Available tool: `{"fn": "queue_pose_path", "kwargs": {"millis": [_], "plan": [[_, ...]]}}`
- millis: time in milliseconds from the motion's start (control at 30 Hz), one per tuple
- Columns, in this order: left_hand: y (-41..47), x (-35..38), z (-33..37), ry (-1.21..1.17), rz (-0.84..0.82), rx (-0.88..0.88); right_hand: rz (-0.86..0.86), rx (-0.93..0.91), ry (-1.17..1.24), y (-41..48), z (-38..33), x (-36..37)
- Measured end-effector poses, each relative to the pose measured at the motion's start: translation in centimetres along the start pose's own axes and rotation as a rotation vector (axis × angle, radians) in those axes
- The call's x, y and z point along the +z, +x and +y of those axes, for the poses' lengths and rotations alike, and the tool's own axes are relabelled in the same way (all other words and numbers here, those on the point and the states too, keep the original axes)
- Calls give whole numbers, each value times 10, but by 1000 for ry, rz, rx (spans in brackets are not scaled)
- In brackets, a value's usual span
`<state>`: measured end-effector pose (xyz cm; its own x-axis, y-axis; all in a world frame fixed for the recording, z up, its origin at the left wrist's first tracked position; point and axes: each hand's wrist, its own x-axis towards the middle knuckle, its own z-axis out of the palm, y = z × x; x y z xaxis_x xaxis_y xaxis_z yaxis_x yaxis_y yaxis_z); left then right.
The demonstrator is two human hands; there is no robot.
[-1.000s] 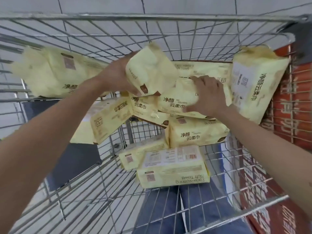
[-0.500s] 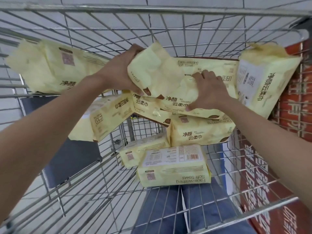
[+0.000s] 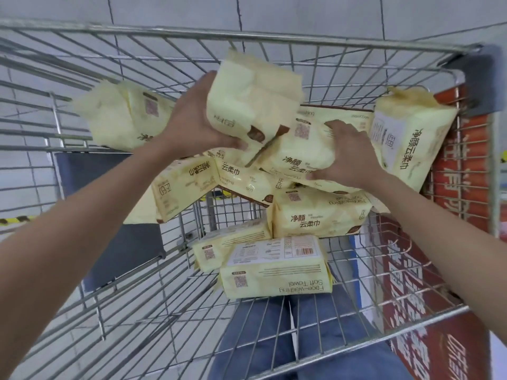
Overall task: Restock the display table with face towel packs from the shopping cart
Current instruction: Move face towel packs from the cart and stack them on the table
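Both arms reach into a wire shopping cart (image 3: 247, 34) that holds several pale yellow face towel packs. My left hand (image 3: 192, 119) grips one pack (image 3: 252, 100) by its lower edge and holds it upright above the pile. My right hand (image 3: 348, 154) is closed over the top of a second pack (image 3: 299, 152), which lies tilted on the heap. More packs lean at the far left (image 3: 120, 116) and far right (image 3: 411, 141). Another pack lies label side up at the near end (image 3: 274, 267). The display table is out of view.
A red panel with white lettering (image 3: 439, 338) runs along the cart's right side. A dark grey flap (image 3: 120, 242) hangs on the cart's left wall. Blue trouser legs (image 3: 301, 338) show through the cart's bottom wires. Grey tiled floor lies beyond.
My left hand has raised its pack higher above the pile. My right hand has closed around the tilted pack and begun to lift it. The view has shifted a little.
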<state>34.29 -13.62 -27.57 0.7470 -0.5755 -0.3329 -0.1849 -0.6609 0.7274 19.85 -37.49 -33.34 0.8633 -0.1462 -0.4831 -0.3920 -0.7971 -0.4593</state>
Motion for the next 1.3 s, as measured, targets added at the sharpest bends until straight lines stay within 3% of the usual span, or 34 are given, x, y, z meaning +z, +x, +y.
{"fn": "queue_pose_path", "kwargs": {"millis": [300, 467, 767, 1033, 1300], "plan": [[-78, -16, 37, -382, 332, -406, 247, 187, 642, -65, -22, -49], [-116, -7, 64, -573, 441, -425, 303, 295, 926, -106, -33, -59], [-193, 15, 101, -884, 612, -449, 356, 370, 1179, -185, -52, -50], [-263, 16, 105, -1057, 569, -392, 572, 328, 1411, -261, -80, -39], [-299, 13, 118, -1073, 316, -238, 946, 219, 1577, -374, -96, -14]]}}
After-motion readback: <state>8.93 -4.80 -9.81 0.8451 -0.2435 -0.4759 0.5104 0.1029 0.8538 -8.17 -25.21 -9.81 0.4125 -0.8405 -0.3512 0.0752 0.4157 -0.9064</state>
